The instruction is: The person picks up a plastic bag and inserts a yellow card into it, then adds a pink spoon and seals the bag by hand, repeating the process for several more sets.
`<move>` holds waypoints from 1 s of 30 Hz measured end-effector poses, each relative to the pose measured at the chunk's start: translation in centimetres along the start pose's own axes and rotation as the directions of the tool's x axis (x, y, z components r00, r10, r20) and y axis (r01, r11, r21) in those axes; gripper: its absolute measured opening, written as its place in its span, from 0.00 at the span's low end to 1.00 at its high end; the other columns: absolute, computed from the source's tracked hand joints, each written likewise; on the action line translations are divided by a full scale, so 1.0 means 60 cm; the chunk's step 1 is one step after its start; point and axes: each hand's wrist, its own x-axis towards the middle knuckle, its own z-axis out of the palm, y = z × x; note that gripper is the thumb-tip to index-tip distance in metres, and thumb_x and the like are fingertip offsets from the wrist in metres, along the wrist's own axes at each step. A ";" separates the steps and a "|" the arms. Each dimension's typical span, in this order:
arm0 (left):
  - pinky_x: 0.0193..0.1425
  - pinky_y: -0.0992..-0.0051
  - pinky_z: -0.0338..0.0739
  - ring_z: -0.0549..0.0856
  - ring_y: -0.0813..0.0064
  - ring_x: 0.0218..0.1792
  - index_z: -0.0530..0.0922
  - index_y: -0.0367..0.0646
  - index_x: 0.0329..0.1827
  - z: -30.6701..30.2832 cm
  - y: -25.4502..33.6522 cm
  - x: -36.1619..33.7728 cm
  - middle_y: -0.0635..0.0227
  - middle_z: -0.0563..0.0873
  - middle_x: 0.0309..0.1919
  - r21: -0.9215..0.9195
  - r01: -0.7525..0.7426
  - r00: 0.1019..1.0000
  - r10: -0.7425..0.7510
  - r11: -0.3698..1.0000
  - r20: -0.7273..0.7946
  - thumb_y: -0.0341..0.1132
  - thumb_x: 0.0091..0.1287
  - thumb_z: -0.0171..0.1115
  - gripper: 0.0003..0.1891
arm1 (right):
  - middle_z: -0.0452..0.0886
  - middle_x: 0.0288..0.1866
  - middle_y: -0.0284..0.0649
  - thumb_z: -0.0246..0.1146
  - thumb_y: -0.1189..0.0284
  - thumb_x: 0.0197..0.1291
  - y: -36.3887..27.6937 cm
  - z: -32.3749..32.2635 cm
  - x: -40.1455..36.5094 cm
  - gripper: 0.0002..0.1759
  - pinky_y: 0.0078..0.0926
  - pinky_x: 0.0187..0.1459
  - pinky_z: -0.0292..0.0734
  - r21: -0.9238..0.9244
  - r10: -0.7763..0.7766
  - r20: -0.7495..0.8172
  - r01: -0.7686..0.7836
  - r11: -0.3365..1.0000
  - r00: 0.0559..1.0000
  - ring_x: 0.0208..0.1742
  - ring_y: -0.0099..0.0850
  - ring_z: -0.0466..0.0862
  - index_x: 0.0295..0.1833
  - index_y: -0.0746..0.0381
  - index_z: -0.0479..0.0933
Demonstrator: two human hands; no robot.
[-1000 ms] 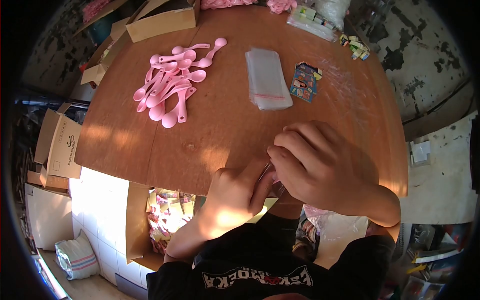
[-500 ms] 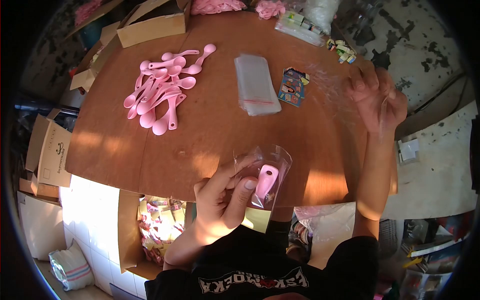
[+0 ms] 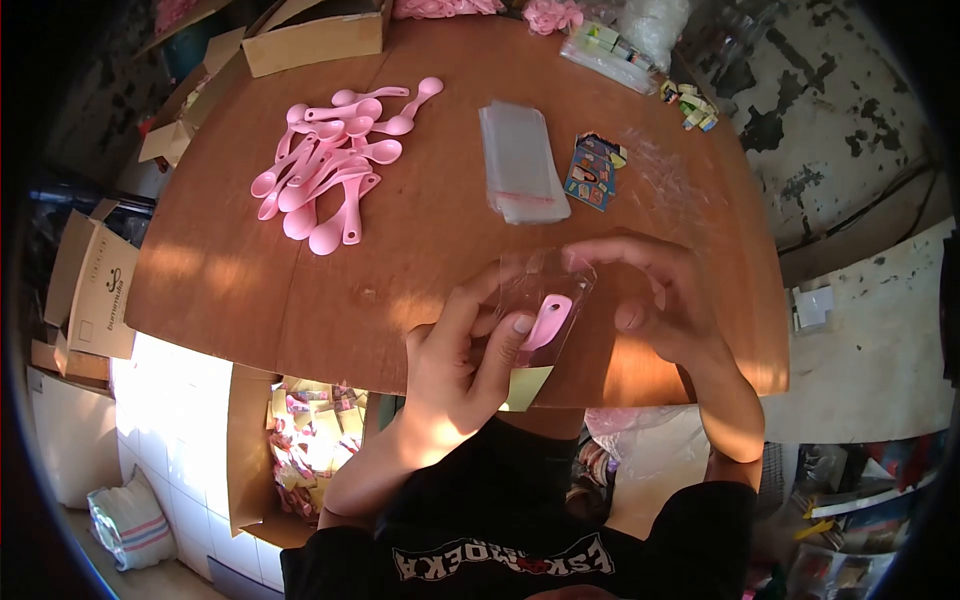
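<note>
My left hand [image 3: 455,365] pinches a clear plastic bag [image 3: 573,312] between thumb and fingers, just over the table's near edge. Inside the bag lies a pink spoon [image 3: 548,322]; its handle end with a hole shows, and the rest is hidden by my thumb and hand. A pale yellow card [image 3: 527,387] shows at the bag's lower end. My right hand [image 3: 670,295] reaches to the bag's upper edge with a stretched fingertip, its thumb held apart. Beyond my left hand, a pile of pink spoons [image 3: 325,180] lies on the brown table [image 3: 420,290].
A stack of clear bags [image 3: 522,165] and printed cards [image 3: 592,178] lie mid-table. Small folded pieces [image 3: 690,105] and packets [image 3: 607,60] are at the far right. An open cardboard box [image 3: 315,40] stands far left; another box [image 3: 250,450] below holds many filled packets.
My right hand has come from the table's right side, leftward and down, to the bag's top. My left hand still holds the bag, now slightly higher and further right.
</note>
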 end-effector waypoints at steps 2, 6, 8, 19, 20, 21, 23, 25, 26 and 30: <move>0.37 0.81 0.80 0.89 0.76 0.30 0.68 0.35 0.67 0.004 -0.004 -0.002 0.61 0.89 0.29 0.039 -0.074 0.997 0.074 0.996 0.015 0.27 0.69 0.61 0.23 | 0.84 0.47 0.43 0.65 0.66 0.65 -0.037 0.026 0.002 0.18 0.28 0.55 0.75 0.015 0.033 0.018 -0.033 0.999 0.999 0.54 0.28 0.81 0.53 0.69 0.80; 0.52 0.73 0.80 0.88 0.66 0.45 0.61 0.33 0.71 -0.001 -0.002 -0.012 0.52 0.87 0.45 -0.181 -0.020 0.995 0.037 0.983 0.093 0.33 0.66 0.67 0.34 | 0.83 0.44 0.46 0.65 0.71 0.63 -0.059 0.034 0.006 0.13 0.26 0.47 0.77 0.241 0.228 -0.008 -0.219 0.945 0.974 0.46 0.30 0.83 0.47 0.71 0.79; 0.67 0.64 0.70 0.78 0.57 0.62 0.56 0.30 0.74 -0.003 -0.019 0.000 0.43 0.76 0.61 -0.193 -0.393 0.918 0.370 0.899 -0.143 0.38 0.61 0.72 0.44 | 0.84 0.38 0.45 0.63 0.75 0.63 -0.056 0.010 0.014 0.09 0.27 0.45 0.77 -0.133 -0.477 -0.262 0.459 0.879 0.839 0.41 0.31 0.83 0.45 0.71 0.79; 0.55 0.70 0.79 0.84 0.68 0.53 0.68 0.34 0.66 -0.014 -0.010 0.025 0.55 0.82 0.52 -0.161 -0.118 0.972 0.147 0.980 0.181 0.25 0.59 0.71 0.32 | 0.84 0.39 0.44 0.60 0.76 0.66 -0.084 0.041 0.023 0.09 0.28 0.47 0.76 0.100 0.008 -0.205 0.013 0.995 0.979 0.42 0.29 0.82 0.45 0.71 0.80; 0.55 0.72 0.80 0.85 0.71 0.51 0.69 0.33 0.65 -0.011 -0.015 0.020 0.58 0.85 0.49 -0.343 0.020 0.978 0.053 0.939 0.200 0.22 0.62 0.68 0.28 | 0.84 0.39 0.44 0.60 0.76 0.66 -0.077 0.037 0.025 0.09 0.28 0.47 0.76 0.099 0.008 -0.208 0.013 0.995 0.978 0.42 0.29 0.82 0.45 0.71 0.80; 0.56 0.75 0.80 0.85 0.74 0.51 0.69 0.32 0.63 -0.014 0.001 0.017 0.60 0.87 0.45 -0.339 0.063 0.978 0.009 0.939 0.207 0.19 0.66 0.63 0.23 | 0.83 0.42 0.44 0.60 0.73 0.67 -0.064 0.031 0.029 0.12 0.29 0.50 0.75 0.228 0.068 -0.169 -0.028 0.973 0.983 0.44 0.28 0.81 0.49 0.70 0.79; 0.55 0.75 0.80 0.85 0.74 0.49 0.69 0.32 0.63 -0.015 -0.002 0.012 0.60 0.86 0.46 -0.358 0.105 0.981 -0.037 0.928 0.191 0.18 0.64 0.64 0.24 | 0.81 0.49 0.44 0.58 0.64 0.70 -0.055 0.034 0.029 0.20 0.31 0.58 0.71 0.454 0.178 -0.119 -0.106 0.885 0.977 0.50 0.29 0.80 0.58 0.69 0.76; 0.54 0.75 0.81 0.85 0.74 0.47 0.69 0.32 0.62 -0.017 -0.012 0.011 0.60 0.85 0.47 -0.375 0.139 0.983 -0.083 0.917 0.162 0.18 0.62 0.66 0.25 | 0.81 0.51 0.43 0.59 0.66 0.70 -0.032 0.042 0.020 0.19 0.30 0.58 0.72 0.428 0.201 -0.043 -0.163 0.889 0.979 0.52 0.28 0.80 0.58 0.68 0.75; 0.55 0.75 0.80 0.85 0.73 0.50 0.68 0.32 0.64 -0.016 -0.022 0.012 0.58 0.85 0.48 -0.409 0.113 0.985 -0.049 0.905 0.163 0.18 0.63 0.65 0.25 | 0.80 0.53 0.42 0.60 0.67 0.69 -0.021 0.047 0.016 0.19 0.29 0.57 0.74 0.396 0.227 0.026 -0.219 0.892 0.974 0.53 0.28 0.80 0.59 0.68 0.74; 0.58 0.75 0.78 0.83 0.72 0.56 0.65 0.32 0.66 -0.017 -0.025 0.011 0.55 0.85 0.50 -0.395 0.132 0.972 -0.040 0.909 0.232 0.20 0.67 0.62 0.25 | 0.81 0.51 0.41 0.60 0.72 0.69 -0.003 0.068 0.002 0.15 0.25 0.55 0.76 0.483 0.345 0.070 -0.335 0.809 0.936 0.53 0.25 0.81 0.56 0.68 0.76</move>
